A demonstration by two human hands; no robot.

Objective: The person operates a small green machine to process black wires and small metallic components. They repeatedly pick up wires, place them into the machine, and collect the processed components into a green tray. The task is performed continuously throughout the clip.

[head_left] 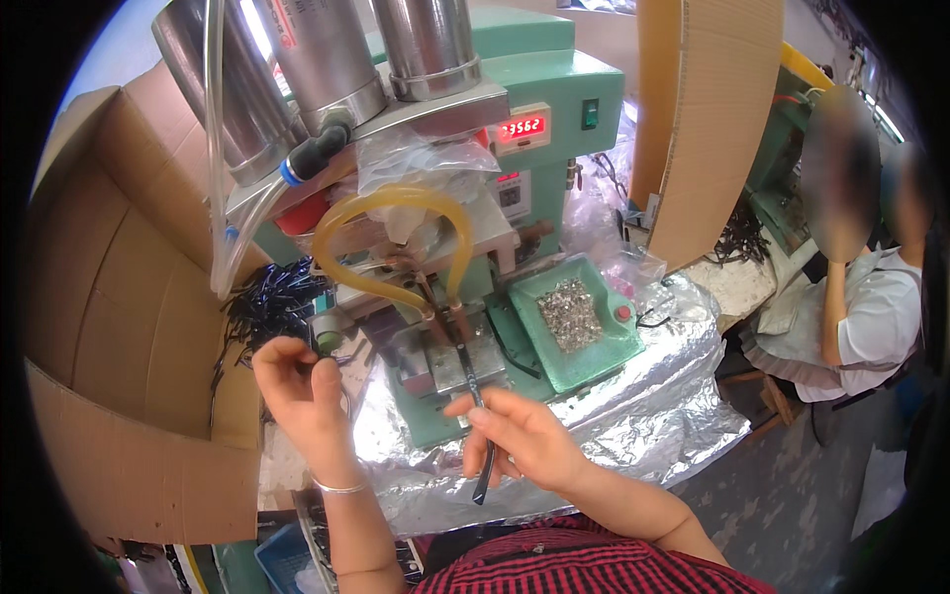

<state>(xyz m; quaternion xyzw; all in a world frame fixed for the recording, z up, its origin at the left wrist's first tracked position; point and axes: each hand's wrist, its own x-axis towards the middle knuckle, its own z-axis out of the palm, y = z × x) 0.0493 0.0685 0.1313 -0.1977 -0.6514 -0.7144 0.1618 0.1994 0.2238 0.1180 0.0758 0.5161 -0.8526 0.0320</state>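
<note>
My right hand (524, 436) is closed on a slim black eyeglass temple (481, 457), pinching it between thumb and fingers. The temple's bent tip hangs below the hand, and its far end reaches up to the metal block (457, 364) of a green bench machine (539, 79), under two copper-coloured rods (458, 322). My left hand (305, 391) is raised at the left of the machine, fingers curled and thumb apart from them. It is nearest to a green round knob (328, 334) and a pile of dark temples (277, 302); nothing is clearly visible in it.
A green tray (621, 342) of small metal pieces lies right of the block, on crumpled foil (643, 401). A yellow hose (465, 233) loops above the rods. Cardboard boxes (139, 267) stand at left, and a cardboard sheet (717, 119) at right. Another person (861, 317) sits beyond.
</note>
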